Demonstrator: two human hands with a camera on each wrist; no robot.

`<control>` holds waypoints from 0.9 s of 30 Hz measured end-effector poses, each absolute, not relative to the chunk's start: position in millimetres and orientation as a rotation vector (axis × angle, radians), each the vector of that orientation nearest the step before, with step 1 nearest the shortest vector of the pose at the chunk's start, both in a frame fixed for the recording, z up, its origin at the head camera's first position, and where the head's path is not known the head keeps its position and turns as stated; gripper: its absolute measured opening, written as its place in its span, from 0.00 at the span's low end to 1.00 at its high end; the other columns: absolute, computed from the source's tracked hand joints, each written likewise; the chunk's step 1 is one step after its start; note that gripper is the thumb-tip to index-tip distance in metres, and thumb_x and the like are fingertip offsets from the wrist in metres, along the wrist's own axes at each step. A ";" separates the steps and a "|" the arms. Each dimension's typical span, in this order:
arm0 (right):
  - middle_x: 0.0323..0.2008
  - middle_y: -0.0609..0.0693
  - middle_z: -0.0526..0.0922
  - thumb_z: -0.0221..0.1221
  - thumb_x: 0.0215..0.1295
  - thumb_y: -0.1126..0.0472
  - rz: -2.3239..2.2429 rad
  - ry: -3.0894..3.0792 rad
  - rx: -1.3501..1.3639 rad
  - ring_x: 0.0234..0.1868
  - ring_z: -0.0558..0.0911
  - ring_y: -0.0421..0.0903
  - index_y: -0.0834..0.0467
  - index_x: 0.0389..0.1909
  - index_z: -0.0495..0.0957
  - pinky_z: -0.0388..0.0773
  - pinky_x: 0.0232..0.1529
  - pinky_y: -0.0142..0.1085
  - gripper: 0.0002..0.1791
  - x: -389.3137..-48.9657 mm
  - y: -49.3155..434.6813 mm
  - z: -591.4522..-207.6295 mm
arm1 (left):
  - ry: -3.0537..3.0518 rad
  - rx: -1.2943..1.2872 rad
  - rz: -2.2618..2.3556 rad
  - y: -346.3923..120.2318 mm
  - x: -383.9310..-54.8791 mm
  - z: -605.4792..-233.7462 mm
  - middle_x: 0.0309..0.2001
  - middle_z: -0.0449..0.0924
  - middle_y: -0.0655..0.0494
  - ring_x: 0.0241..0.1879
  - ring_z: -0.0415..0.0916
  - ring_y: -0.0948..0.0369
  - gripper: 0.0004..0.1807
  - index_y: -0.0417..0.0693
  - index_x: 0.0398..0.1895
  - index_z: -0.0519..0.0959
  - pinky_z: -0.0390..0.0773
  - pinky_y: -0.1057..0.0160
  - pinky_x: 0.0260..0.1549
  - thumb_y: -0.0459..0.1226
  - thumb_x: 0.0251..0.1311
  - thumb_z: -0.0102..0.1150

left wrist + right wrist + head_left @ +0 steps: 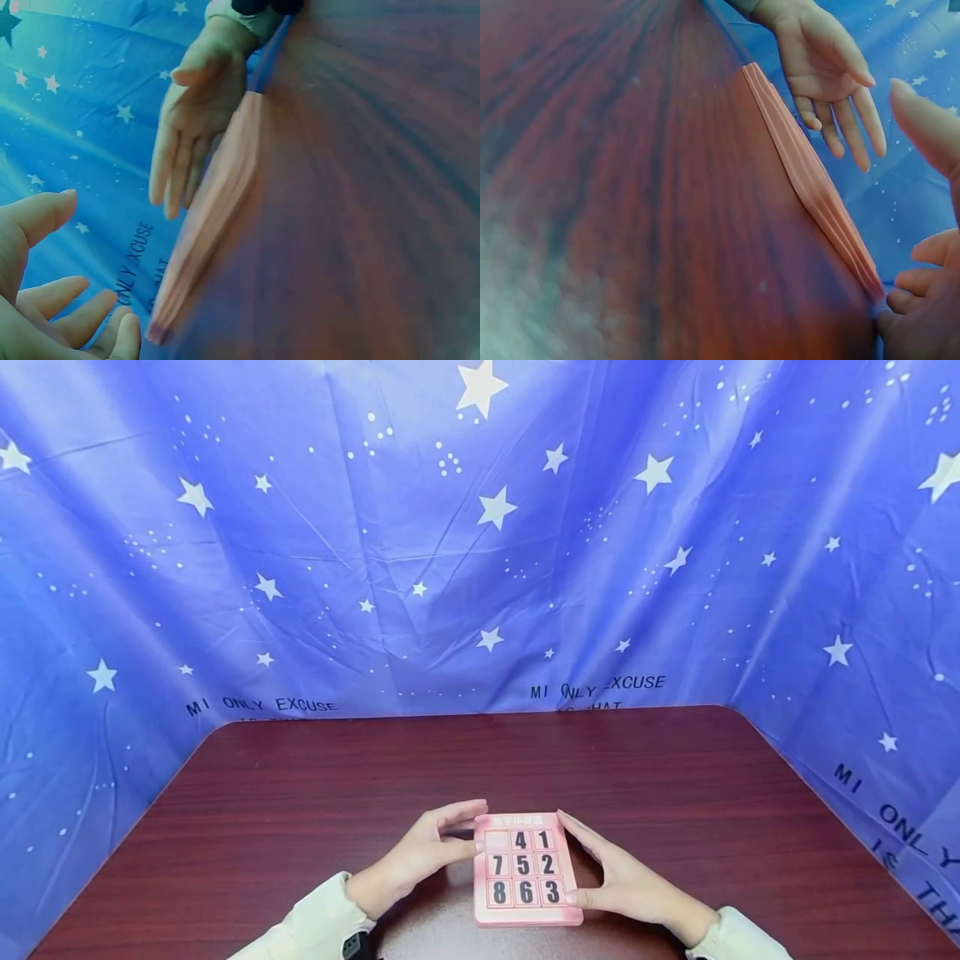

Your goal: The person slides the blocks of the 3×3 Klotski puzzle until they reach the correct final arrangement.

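A pink number sliding puzzle (525,916) lies flat on the table, black digits on its square tiles and a gap at the top left of the grid. On its left side is my left hand (427,847), thumb and fingers spread apart near the upper left edge. My right hand (626,881) flanks the right edge, its thumb overlapping the lower right corner in the head view. Seen from the left wrist, the puzzle's layered side (217,202) stands between the two hands. Both palms face inward with fingers relaxed, gripping nothing.
The dark red wood-grain table (300,777) has rounded far corners. Behind and beside it hangs a blue curtain (420,527) with white stars and black lettering. A black band (355,945) sits at the left wrist, by a pale sleeve (307,922).
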State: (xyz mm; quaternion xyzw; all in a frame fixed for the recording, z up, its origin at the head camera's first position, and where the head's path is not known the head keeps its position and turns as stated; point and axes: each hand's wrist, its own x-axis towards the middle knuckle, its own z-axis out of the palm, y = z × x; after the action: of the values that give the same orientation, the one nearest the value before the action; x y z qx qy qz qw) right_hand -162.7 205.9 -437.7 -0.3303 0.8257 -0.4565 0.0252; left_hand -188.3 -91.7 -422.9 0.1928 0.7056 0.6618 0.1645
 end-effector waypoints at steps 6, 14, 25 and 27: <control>0.69 0.61 0.59 0.71 0.45 0.48 -1.260 2.702 -0.953 0.68 0.57 0.40 0.63 0.71 0.53 0.52 0.62 0.22 0.55 -162.9 206.7 -442.9 | 2.062 0.563 1.845 -90.1 -186.6 -432.8 0.60 0.71 0.39 0.56 0.68 0.48 0.31 0.34 0.62 0.68 0.72 0.70 0.44 0.31 0.53 0.63; 0.70 0.60 0.58 0.70 0.42 0.39 -1.138 2.762 -1.002 0.69 0.58 0.55 0.64 0.70 0.54 0.49 0.62 0.20 0.59 -163.6 202.9 -446.3 | 2.124 0.742 1.854 -93.2 -187.0 -443.9 0.42 0.80 0.45 0.37 0.72 0.65 0.26 0.32 0.54 0.75 0.71 0.71 0.32 0.32 0.50 0.64; 0.69 0.62 0.58 0.68 0.46 0.40 -1.081 2.777 -1.061 0.68 0.59 0.58 0.66 0.69 0.55 0.44 0.60 0.15 0.56 -163.3 204.9 -445.7 | 2.383 0.668 1.715 -83.9 -182.2 -449.2 0.22 0.75 0.56 0.21 0.65 0.72 0.17 0.40 0.42 0.84 0.67 0.73 0.20 0.33 0.45 0.71; 0.69 0.62 0.58 0.68 0.46 0.40 -1.071 2.784 -1.065 0.68 0.60 0.58 0.66 0.69 0.55 0.44 0.60 0.16 0.56 -164.1 205.2 -446.0 | 2.444 0.667 1.678 -82.5 -181.5 -448.8 0.22 0.75 0.58 0.21 0.66 0.72 0.16 0.42 0.40 0.85 0.67 0.73 0.20 0.33 0.44 0.72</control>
State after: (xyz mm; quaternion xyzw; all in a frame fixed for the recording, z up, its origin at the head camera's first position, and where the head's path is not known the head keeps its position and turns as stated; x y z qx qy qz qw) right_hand -164.1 205.2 -446.0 -0.3361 0.8789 -0.3382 -0.0128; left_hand -181.5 -82.5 -448.8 0.2193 0.8032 0.5514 0.0514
